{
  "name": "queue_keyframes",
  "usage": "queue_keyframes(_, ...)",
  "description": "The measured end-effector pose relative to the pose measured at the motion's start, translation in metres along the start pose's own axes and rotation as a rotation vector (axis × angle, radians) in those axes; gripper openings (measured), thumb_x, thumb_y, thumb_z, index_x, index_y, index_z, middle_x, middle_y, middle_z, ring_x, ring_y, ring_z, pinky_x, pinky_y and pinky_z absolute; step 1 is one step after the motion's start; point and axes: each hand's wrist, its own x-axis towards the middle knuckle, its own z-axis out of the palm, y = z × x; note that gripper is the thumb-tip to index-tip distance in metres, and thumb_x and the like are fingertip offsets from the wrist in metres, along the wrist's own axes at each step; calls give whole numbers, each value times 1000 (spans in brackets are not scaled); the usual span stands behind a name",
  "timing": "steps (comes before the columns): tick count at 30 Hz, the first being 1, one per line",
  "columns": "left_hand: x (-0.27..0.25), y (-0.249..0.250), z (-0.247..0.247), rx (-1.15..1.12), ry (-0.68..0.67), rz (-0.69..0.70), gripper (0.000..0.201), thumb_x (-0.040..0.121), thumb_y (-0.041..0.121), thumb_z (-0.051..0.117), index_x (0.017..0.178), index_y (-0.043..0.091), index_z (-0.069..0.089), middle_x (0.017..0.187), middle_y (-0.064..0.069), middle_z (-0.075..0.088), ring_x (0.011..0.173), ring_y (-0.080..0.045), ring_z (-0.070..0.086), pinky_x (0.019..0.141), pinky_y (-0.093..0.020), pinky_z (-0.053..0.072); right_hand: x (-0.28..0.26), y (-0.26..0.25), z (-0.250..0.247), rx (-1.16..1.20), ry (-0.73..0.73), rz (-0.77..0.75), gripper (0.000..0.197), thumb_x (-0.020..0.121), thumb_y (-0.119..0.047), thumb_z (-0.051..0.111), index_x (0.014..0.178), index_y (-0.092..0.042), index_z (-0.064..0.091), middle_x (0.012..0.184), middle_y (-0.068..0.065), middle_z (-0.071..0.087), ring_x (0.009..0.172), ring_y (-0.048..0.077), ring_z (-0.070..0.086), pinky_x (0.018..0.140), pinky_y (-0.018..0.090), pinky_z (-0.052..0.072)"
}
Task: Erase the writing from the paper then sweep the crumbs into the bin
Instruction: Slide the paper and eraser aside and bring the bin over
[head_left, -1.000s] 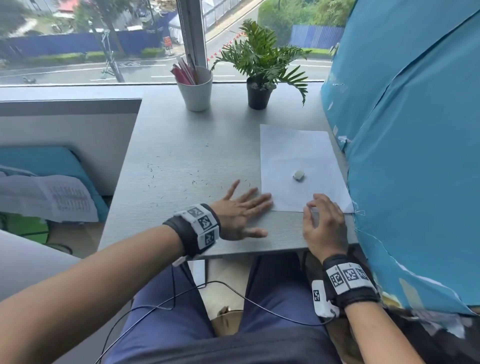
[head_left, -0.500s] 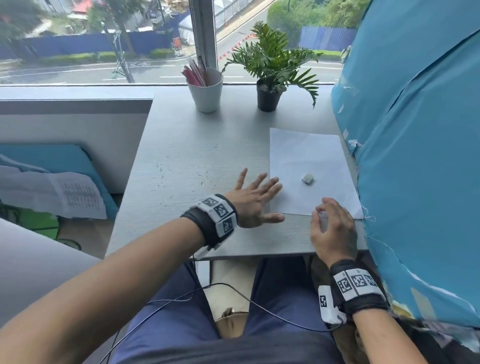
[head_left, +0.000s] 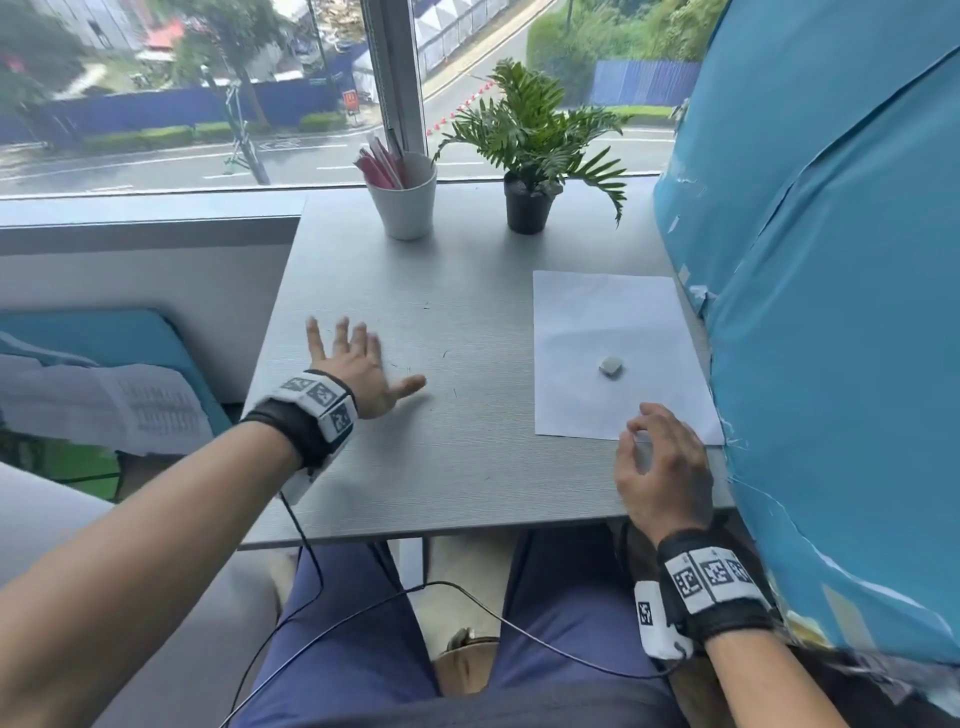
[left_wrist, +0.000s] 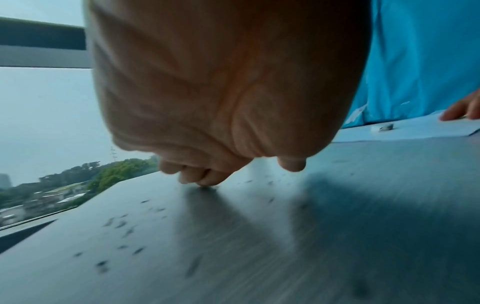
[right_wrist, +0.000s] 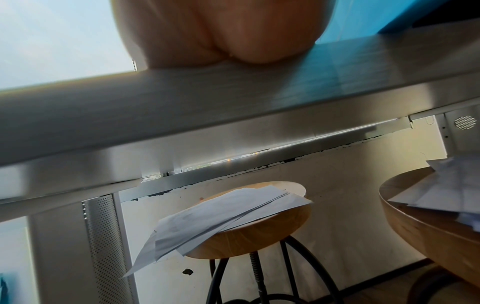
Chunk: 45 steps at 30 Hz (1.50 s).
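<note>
Two hands shown mid-sweep. Left hand (head_left: 358, 371) is spread flat on the worktop (head_left: 467, 467) among eraser crumbs (left_wrist: 122, 224); right hand (head_left: 660, 467), loosely curled, pins the paper (head_left: 597, 322) beside the eraser (head_left: 611, 367). Light, overlapping strokes are advised; no bin or legible writing is seen.

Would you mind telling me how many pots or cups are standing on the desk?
2: a white cup holding pens at the back by the window, and a black plant pot just to its right. None seem hidden.

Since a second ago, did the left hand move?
Yes. The left hand slid left across the desk, away from the paper whose edge it touched before.
</note>
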Motion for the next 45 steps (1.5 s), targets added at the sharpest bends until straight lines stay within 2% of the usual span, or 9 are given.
queue_keyframes(5, -23, 73, -7, -66, 131, 536, 92, 89, 79, 13, 157, 23, -13, 162, 3, -19, 149, -20, -22, 112, -62, -22, 0, -1, 0, -3, -12, 5, 11, 88, -19, 63, 99, -15, 63, 125, 4, 63, 112, 25, 59, 100, 44, 47)
queue_keyframes(8, -18, 115, 0, -44, 87, 632, 88, 91, 78, 13, 157, 26, -12, 161, 8, -19, 149, -19, -21, 111, -59, -26, 0, 0, -1, -6, -14, 8, 11, 89, -19, 62, 99, -15, 63, 125, 3, 63, 112, 25, 59, 101, 43, 46)
queue_keyframes(16, 12, 50, 9, -126, 42, 341, 92, 86, 83, 10, 155, 30, -18, 160, 11, -26, 149, -23, -21, 106, -62, -29, 0, 1, -2, 9, -21, -7, 14, 91, -23, 56, 99, -15, 63, 125, 4, 63, 111, 25, 59, 100, 44, 47)
queue_keyframes(23, -19, -24, 11, -86, 46, -46, 106, 82, 86, 4, 157, 13, -14, 164, -3, -20, 149, -25, -23, 107, -62, -29, 1, 1, -1, 12, -27, -5, 23, 89, -32, 49, 100, -16, 62, 125, 3, 63, 110, 25, 59, 99, 42, 48)
queue_keyframes(29, -88, 54, 25, 30, 217, 787, 89, 89, 77, 10, 158, 24, -10, 164, 6, -18, 149, -19, -26, 112, -57, -27, 1, 1, -1, 3, -26, -7, 11, 91, -21, 60, 100, -15, 62, 125, 5, 63, 110, 27, 59, 98, 41, 47)
queue_keyframes(33, -100, 74, 52, 175, 170, 1003, 84, 88, 74, 8, 158, 30, -5, 164, 11, -10, 150, -19, -21, 112, -54, -28, 1, 1, -2, 2, -24, -15, 11, 90, -19, 61, 100, -13, 62, 124, 5, 63, 109, 26, 59, 100, 41, 45)
queue_keyframes(36, -75, 39, 48, 190, 135, 882, 84, 85, 77, 2, 155, 35, -17, 162, 15, -19, 148, -20, -26, 112, -54, -27, 1, 2, -2, -1, -26, -19, 11, 91, -20, 60, 100, -14, 62, 124, 5, 62, 109, 25, 58, 100, 41, 46)
queue_keyframes(41, -31, -37, 16, 200, 107, 294, 98, 79, 82, -3, 156, 23, -16, 164, 3, -18, 148, -21, -25, 113, -61, -19, 1, 1, -1, 1, -27, -12, 11, 91, -19, 61, 100, -14, 62, 125, 4, 62, 112, 24, 58, 102, 39, 43)
queue_keyframes(45, -63, -12, 25, 191, 224, 621, 93, 86, 82, 4, 157, 24, -16, 164, 5, -20, 148, -20, -27, 114, -61, -20, 1, 1, -1, 3, -12, -10, 11, 91, -19, 61, 99, -13, 63, 123, 4, 63, 110, 25, 59, 101, 39, 43)
